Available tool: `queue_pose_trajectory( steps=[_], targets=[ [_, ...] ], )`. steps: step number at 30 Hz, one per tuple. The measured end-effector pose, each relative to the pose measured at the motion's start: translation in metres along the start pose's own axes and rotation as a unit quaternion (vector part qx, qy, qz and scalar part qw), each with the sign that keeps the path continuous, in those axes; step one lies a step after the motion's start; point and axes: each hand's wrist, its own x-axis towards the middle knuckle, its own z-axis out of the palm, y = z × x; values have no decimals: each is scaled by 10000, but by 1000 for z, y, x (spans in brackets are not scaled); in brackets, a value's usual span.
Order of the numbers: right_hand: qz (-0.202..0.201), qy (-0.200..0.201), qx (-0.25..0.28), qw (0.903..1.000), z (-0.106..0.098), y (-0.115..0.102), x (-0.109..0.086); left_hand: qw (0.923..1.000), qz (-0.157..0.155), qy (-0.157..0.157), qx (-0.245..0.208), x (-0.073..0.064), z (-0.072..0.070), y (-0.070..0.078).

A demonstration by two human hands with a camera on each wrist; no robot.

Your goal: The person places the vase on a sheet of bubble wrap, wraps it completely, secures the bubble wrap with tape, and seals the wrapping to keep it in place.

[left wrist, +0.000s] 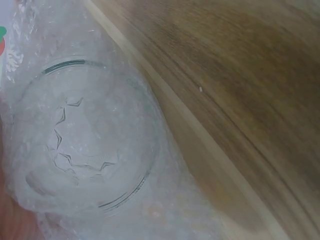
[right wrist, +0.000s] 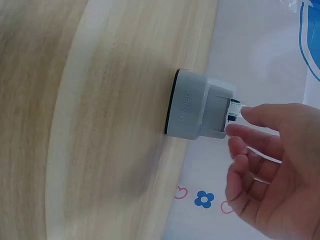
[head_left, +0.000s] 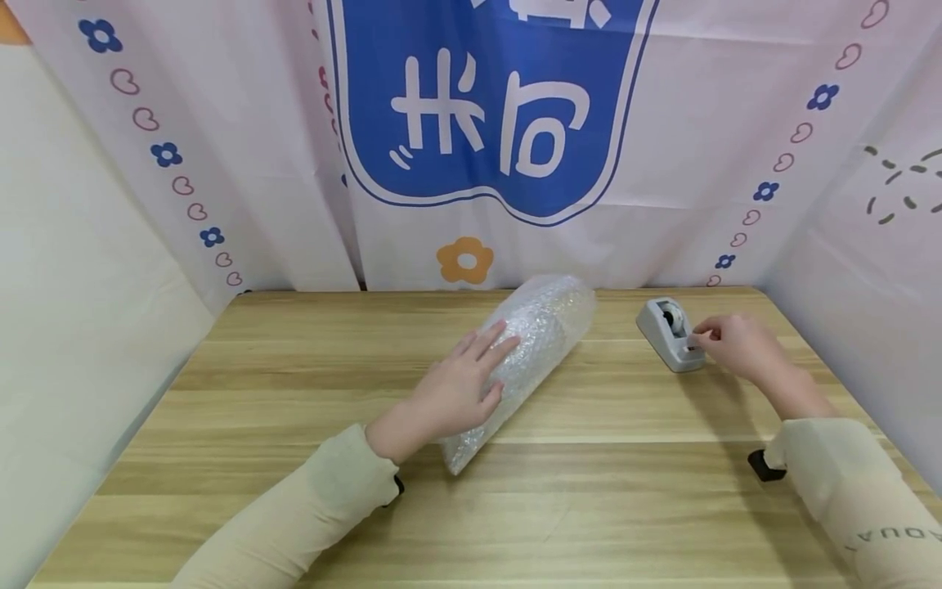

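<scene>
A bundle of bubble wrap point(head_left: 548, 323) lies slantwise on the table. Through its layers the left wrist view shows a round, clear glass piece point(left wrist: 85, 135) with a zigzag pattern. My left hand point(head_left: 450, 393) rests on the near part of the bundle, its fingers spread and fairly straight. To the right stands a grey tape dispenser point(head_left: 666, 339) with a roll of tape inside. My right hand point(head_left: 742, 348) is at the dispenser's cutting end, and between thumb and forefinger it pinches the end of the clear tape point(right wrist: 242, 108). The other fingers are loosely curled.
The wood-grain table point(head_left: 294, 393) is edged at the back by a printed curtain point(head_left: 412, 237) with a blue emblem. Pale side walls point(head_left: 81, 270) border it left and right. The dispenser stands near the far right corner.
</scene>
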Motion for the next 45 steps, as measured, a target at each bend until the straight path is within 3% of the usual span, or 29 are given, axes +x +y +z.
queue_pose_trajectory(
  steps=[6,11,15,21,26,30,38,45],
  targets=[
    [161,-232,168,9995,2,1,-1,10000,21,-1,48,0,0,1],
    [289,-157,347,9989,4,1,-1,10000,39,9,67,0,1,0],
    [483,-312,861,9946,7,2,-2,10000,36,3,54,0,3,0],
    [720,-546,1854,9785,11,4,-2,10000,31,25,33,-1,4,0],
    [948,-640,2668,9569,16,5,-2,10000,4,19,37,0,4,0],
    [1050,-583,3016,9458,20,4,-1,10000,5,4,30,0,5,0],
    [932,-257,2473,9641,23,-1,-1,9999,60,100,42,-1,4,0],
    [944,-324,2410,9654,20,-4,1,9999,38,98,60,0,1,0]
  ],
)
